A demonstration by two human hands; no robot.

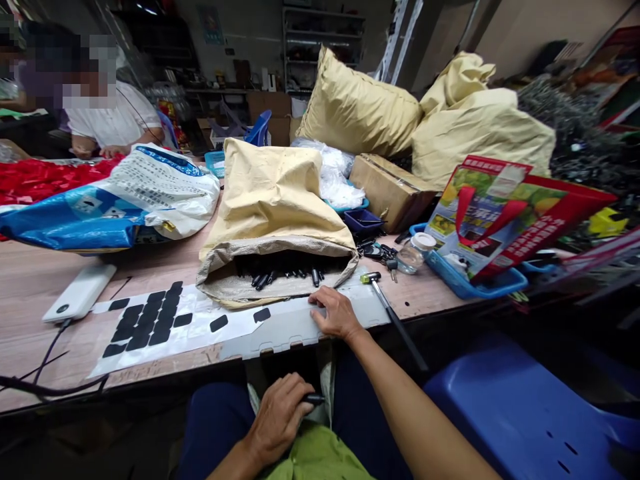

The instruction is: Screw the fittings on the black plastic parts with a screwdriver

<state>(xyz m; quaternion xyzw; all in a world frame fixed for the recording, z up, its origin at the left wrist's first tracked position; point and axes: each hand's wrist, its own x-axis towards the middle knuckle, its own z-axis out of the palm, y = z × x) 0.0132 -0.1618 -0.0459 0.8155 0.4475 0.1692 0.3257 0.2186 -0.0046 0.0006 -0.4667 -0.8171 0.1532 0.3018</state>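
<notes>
Low over my lap, my left hand (281, 417) is closed around a black cylindrical piece (313, 399), whose end sticks out past the fingers. My right hand (336, 313) rests near the grey board (295, 323) on the table, thumb and forefinger apart, with nothing visible between them. Just beyond its fingertips is the mouth of a cream woven sack (280, 193). Several small black tubular pieces (263, 279) lie inside that mouth; deeper contents are in shadow. To the right of my right hand lies a hammer (393, 317) with a yellow-green head end, its handle overhanging the table edge.
A white sheet with black stickers (150, 320) and a white power bank (80, 293) lie left. A clear jar (414, 253), a blue basket (473, 283) and a cardboard box (393, 190) stand right. A blue stool (520, 407) is beside me. A co-worker (113, 120) sits across.
</notes>
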